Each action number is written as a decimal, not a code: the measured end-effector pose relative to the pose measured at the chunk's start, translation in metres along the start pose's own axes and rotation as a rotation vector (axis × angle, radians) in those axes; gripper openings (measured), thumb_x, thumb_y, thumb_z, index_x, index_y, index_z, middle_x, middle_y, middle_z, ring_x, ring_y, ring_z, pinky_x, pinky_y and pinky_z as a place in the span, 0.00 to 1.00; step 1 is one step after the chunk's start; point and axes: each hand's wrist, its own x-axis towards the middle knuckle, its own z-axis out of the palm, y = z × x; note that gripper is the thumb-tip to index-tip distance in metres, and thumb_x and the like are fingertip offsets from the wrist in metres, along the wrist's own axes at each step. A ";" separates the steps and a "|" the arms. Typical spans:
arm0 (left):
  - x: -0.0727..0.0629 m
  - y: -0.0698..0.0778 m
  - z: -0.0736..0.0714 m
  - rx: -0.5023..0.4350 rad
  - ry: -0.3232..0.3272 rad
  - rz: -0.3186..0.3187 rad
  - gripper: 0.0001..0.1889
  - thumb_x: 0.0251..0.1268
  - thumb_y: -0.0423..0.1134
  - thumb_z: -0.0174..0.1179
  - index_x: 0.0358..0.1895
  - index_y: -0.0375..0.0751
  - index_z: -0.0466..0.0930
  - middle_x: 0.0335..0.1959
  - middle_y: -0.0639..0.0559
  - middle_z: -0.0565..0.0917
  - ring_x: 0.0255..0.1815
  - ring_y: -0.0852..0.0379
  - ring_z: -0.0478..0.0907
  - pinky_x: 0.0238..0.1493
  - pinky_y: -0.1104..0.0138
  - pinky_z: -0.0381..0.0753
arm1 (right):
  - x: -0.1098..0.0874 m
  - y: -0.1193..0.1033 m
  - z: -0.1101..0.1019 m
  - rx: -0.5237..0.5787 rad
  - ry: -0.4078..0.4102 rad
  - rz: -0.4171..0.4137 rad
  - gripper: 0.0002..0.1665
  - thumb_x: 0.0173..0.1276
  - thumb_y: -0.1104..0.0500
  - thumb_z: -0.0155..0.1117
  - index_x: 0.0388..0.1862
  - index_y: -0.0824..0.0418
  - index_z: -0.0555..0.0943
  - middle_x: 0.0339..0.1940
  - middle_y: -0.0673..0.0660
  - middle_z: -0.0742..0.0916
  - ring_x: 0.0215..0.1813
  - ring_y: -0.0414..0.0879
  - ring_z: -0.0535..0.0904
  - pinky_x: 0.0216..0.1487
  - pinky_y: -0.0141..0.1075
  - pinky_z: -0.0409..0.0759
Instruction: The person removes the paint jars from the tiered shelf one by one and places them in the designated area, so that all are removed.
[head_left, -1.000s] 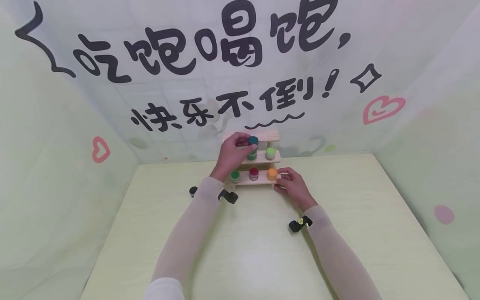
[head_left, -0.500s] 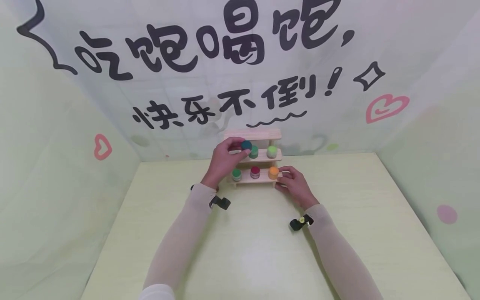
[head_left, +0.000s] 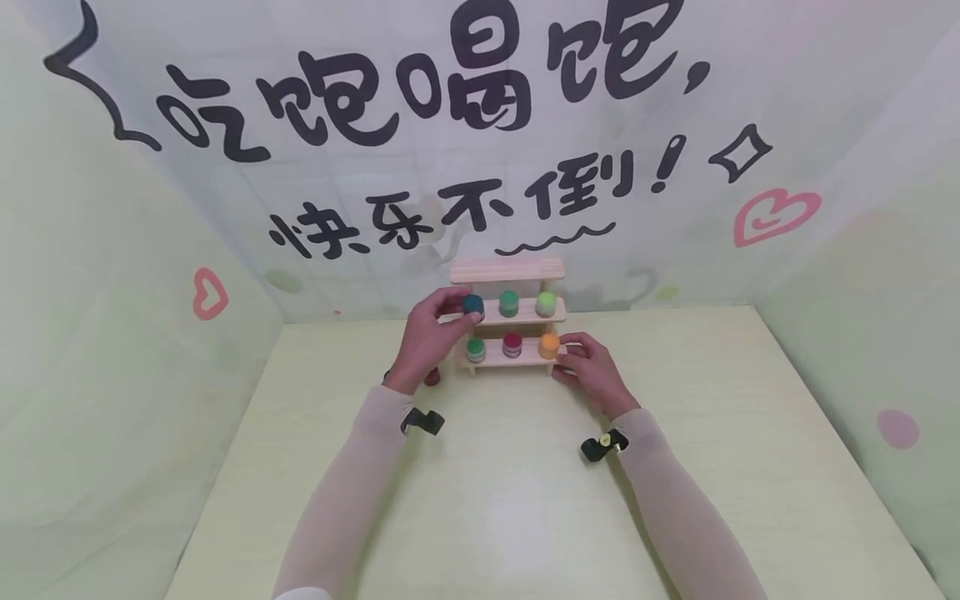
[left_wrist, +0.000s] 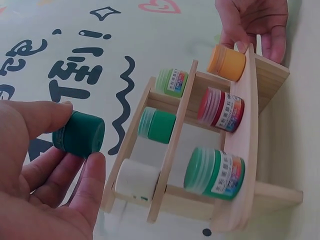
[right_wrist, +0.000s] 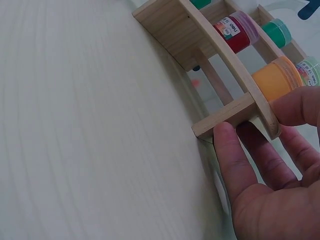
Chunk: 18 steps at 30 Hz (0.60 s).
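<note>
Holding tiered wooden rack (head_left: 507,270) (right grip (head_left: 592,375)), dark-teal plastic jar (left_wrist: 84,134) (left grip (head_left: 429,340)); brushing, could topple round white jar (left_wrist: 137,181) beside latter.

sleeves (head_left: 678,500): beige, plain | wrist cameras (head_left: 602,447): black, right one yellow-dotted | white fabric (head_left: 302,594): perhaps short sleeve

Black lettering (head_left: 483,60) on a whitish wall (head_left: 360,173), pink hearts (head_left: 767,222), purple spot (head_left: 897,428), pale table (head_left: 517,500)
</note>
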 end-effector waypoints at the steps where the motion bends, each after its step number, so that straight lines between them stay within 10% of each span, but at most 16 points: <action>1: -0.002 -0.001 -0.002 0.003 0.002 -0.001 0.25 0.67 0.44 0.74 0.66 0.48 0.82 0.57 0.54 0.87 0.59 0.54 0.82 0.65 0.60 0.86 | 0.000 0.000 0.000 0.000 0.002 0.002 0.21 0.79 0.67 0.59 0.68 0.62 0.73 0.52 0.57 0.85 0.51 0.46 0.87 0.58 0.40 0.90; 18: -0.025 -0.037 -0.045 0.018 0.048 -0.051 0.23 0.69 0.45 0.73 0.65 0.49 0.82 0.59 0.51 0.85 0.64 0.50 0.80 0.65 0.59 0.86 | -0.001 0.000 0.002 0.020 0.012 -0.010 0.20 0.78 0.68 0.59 0.66 0.62 0.73 0.49 0.54 0.86 0.49 0.44 0.86 0.54 0.37 0.91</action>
